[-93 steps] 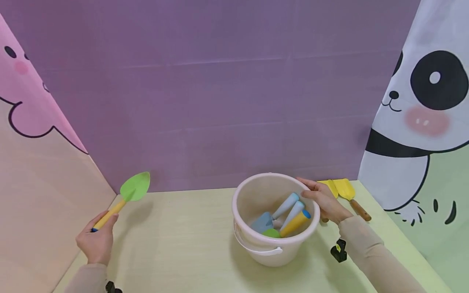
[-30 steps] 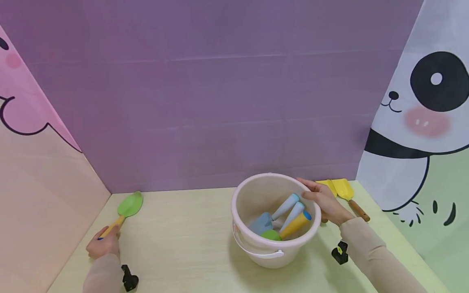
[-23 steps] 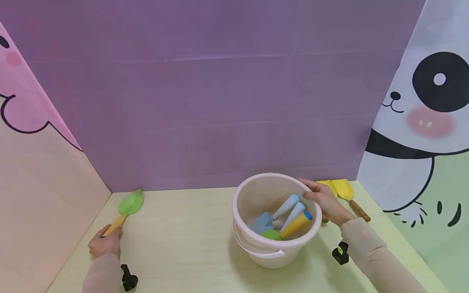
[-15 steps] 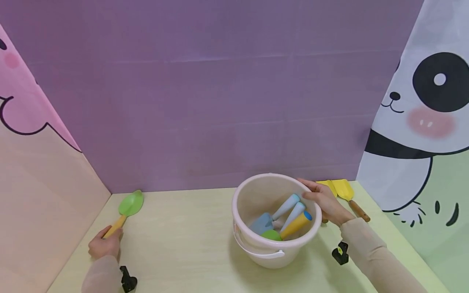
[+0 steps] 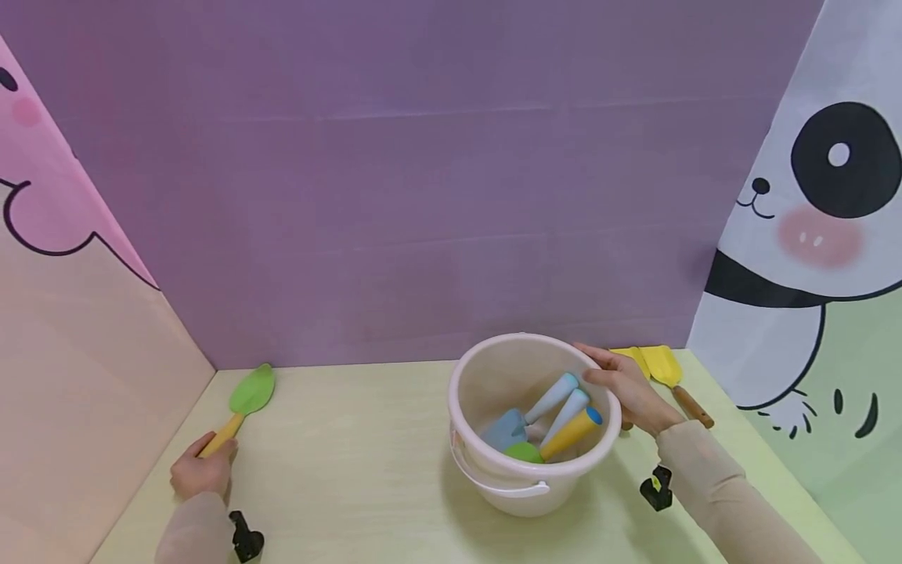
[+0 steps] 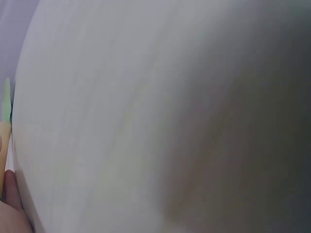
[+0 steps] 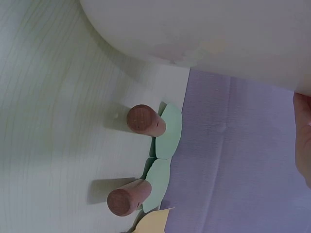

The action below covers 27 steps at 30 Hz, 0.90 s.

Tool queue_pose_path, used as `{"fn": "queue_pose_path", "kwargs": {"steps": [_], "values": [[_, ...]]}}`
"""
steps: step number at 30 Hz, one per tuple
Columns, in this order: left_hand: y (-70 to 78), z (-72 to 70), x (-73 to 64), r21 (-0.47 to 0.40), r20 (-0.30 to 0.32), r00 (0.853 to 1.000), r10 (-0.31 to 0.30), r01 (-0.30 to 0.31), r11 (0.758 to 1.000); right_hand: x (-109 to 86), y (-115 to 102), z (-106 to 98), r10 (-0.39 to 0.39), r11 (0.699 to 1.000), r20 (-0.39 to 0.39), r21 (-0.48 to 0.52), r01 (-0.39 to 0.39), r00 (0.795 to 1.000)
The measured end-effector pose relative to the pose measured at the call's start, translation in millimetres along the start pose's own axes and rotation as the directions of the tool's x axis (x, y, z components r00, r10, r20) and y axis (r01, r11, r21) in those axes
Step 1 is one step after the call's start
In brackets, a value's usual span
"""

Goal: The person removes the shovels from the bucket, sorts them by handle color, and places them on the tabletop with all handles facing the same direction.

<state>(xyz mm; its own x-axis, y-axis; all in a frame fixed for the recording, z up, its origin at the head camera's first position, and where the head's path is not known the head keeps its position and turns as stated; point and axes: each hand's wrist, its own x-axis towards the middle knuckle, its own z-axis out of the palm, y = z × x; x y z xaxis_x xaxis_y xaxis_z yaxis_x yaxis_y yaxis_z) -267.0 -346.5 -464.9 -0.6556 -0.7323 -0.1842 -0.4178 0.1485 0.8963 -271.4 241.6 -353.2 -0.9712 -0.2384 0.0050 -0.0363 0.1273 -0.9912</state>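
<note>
My left hand (image 5: 203, 468) holds a small trowel by its yellow handle (image 5: 222, 435), low at the table's left side. The trowel's green leaf-shaped blade (image 5: 252, 390) points toward the back wall. In the left wrist view only part of the trowel (image 6: 6, 104) shows, at the edge. My right hand (image 5: 634, 395) grips the right rim of a pale pink bucket (image 5: 524, 501), which leans toward me. Inside lie a blue-bladed tool (image 5: 506, 429), two pale blue handles (image 5: 552, 398) and a yellow handle (image 5: 572, 433) with a blue end, by a green blade (image 5: 523, 452).
Yellow shovels (image 5: 662, 364) with wooden handles lie behind my right hand, against the purple back wall (image 5: 423, 196). The right wrist view shows two wooden handles (image 7: 143, 120) with pale green blades beside the bucket. Panels with cartoon animals (image 5: 810, 227) stand at both sides.
Since about three seconds ago, my left hand has lowered the green trowel toward the tabletop; lately it stays nearly still. My right hand keeps its hold on the bucket.
</note>
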Motion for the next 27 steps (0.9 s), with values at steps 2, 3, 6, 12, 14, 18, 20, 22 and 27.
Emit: {"fn": "queue_pose_path", "kwargs": {"steps": [2,3,6,12,14,18,20,22,27], "values": [[-0.1,1.3,1.9,0.001,0.008,1.0,0.002,-0.002,1.0,-0.4,1,-1,-0.022,1.0,0.011,0.013,0.022,1.0],[-0.3,1.9,2.8,0.003,0.009,1.0,0.005,-0.005,1.0,-0.8,2,-2,-0.027,1.0,0.012,0.012,0.026,1.0],[-1.0,2.9,5.5,0.005,0.024,1.0,0.013,-0.013,1.0,-1.1,1,-2,-0.021,1.0,0.009,0.003,0.021,1.0],[-1.3,3.2,8.7,-0.014,0.067,0.998,0.02,-0.019,1.0,0.5,-2,0,0.032,0.999,-0.023,-0.019,-0.032,0.999],[-1.4,3.3,8.6,-0.013,0.066,0.997,0.03,-0.029,0.999,1.0,-3,0,0.04,0.999,-0.029,-0.018,-0.041,0.999],[-3.0,2.8,9.1,-0.019,0.06,0.997,0.043,-0.041,0.999,1.7,-3,2,0.047,0.999,-0.027,-0.018,-0.048,0.999],[-4.0,1.6,10.3,-0.041,0.054,0.997,0.049,-0.046,0.998,2.3,-2,2,0.043,0.999,-0.027,-0.019,-0.044,0.999],[-3.7,-0.8,11.5,-0.055,0.041,0.997,0.071,-0.068,0.996,2.9,-1,2,0.036,0.999,-0.02,-0.017,-0.036,0.999],[7.4,-8.5,12.7,-0.063,0.046,0.987,0.151,-0.148,0.987,3.4,-1,2,0.031,0.999,-0.02,-0.008,-0.031,0.999]]}}
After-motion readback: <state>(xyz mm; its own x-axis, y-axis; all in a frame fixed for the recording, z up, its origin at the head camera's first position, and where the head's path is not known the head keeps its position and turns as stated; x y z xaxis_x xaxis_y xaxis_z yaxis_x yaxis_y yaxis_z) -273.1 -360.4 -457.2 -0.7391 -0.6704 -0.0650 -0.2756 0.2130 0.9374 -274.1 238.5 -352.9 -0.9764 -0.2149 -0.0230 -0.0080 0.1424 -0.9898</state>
